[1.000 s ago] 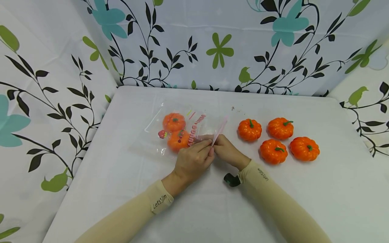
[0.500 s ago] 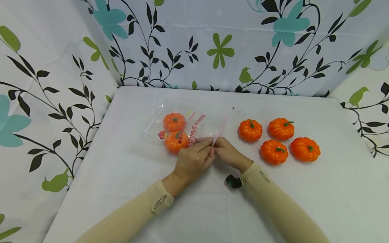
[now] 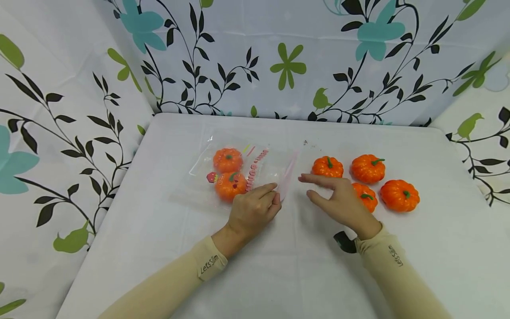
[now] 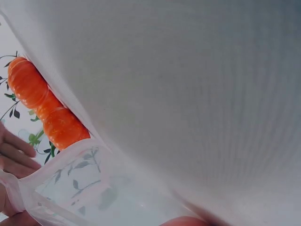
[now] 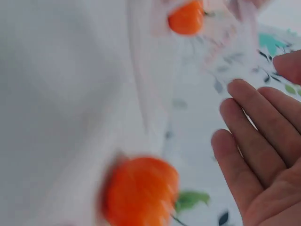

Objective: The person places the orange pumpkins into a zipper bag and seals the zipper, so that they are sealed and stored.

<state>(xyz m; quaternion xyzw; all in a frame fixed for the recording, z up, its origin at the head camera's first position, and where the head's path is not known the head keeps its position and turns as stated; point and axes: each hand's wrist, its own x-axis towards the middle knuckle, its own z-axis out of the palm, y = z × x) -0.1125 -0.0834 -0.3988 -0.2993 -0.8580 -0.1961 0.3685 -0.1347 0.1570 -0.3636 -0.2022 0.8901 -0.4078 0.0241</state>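
Note:
A clear zip bag [image 3: 271, 166] with pink print lies flat on the white table. Two small orange toy pumpkins [image 3: 231, 186] are inside it. My left hand [image 3: 253, 215] pinches the pink-edged mouth of the bag between thumb and fingers. To the right, my right hand [image 3: 344, 204] is apart from the bag, its fingers extended and holding nothing. It partly covers one loose pumpkin [image 3: 365, 199] and sits just below another pumpkin [image 3: 327, 165]. In the right wrist view, the palm and fingers of that hand [image 5: 265, 146] face a blurred pumpkin [image 5: 143, 190].
Further right lie two more loose pumpkins, one pumpkin [image 3: 368, 169] at the back and one pumpkin [image 3: 399, 196] on the outside. A black object [image 3: 345, 242] sits at the right wrist. A patterned cloth [image 3: 287, 99] hangs behind the table.
My right hand has left the bag mouth and moved right toward the loose pumpkins, its fingers spreading. The left hand stays at the bag; the pumpkins inside barely shifted.

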